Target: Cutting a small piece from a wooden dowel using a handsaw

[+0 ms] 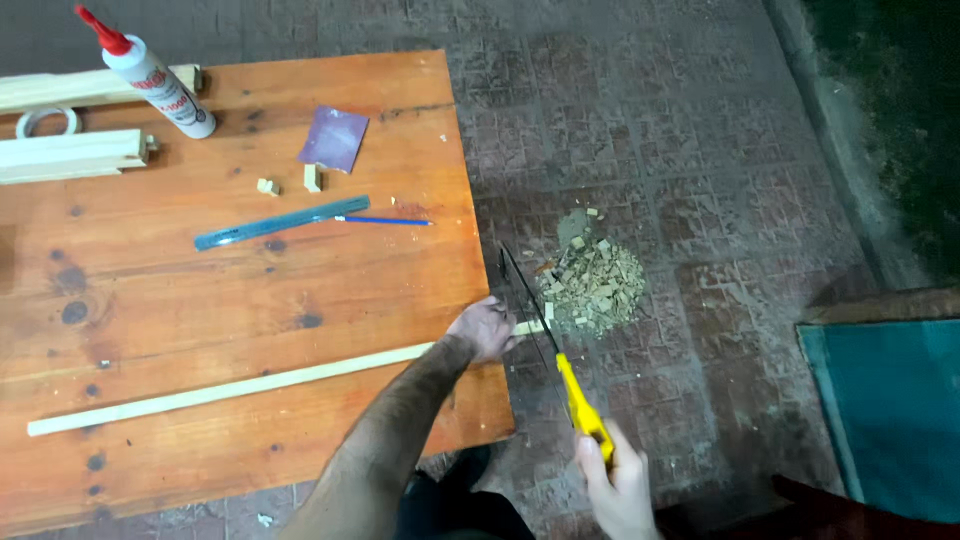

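Observation:
A long thin wooden strip (230, 387) lies across the orange wooden table (250, 300), its right end sticking out past the table's edge. My left hand (483, 328) presses down on the strip at that edge. My right hand (620, 485) grips the yellow handle of a small hand saw (545, 335). The saw's dark blade crosses the overhanging end of the strip just right of my left hand.
On the table lie a metal ruler (282, 222), a blue pen (385, 220), a purple sandpaper sheet (334, 138), two small wood blocks (290, 182), a glue bottle (155, 75), wooden bars (70, 155) and a tape roll (45, 120). A pile of wood offcuts (592, 282) sits on the tiled floor. A teal mat (890, 410) lies at right.

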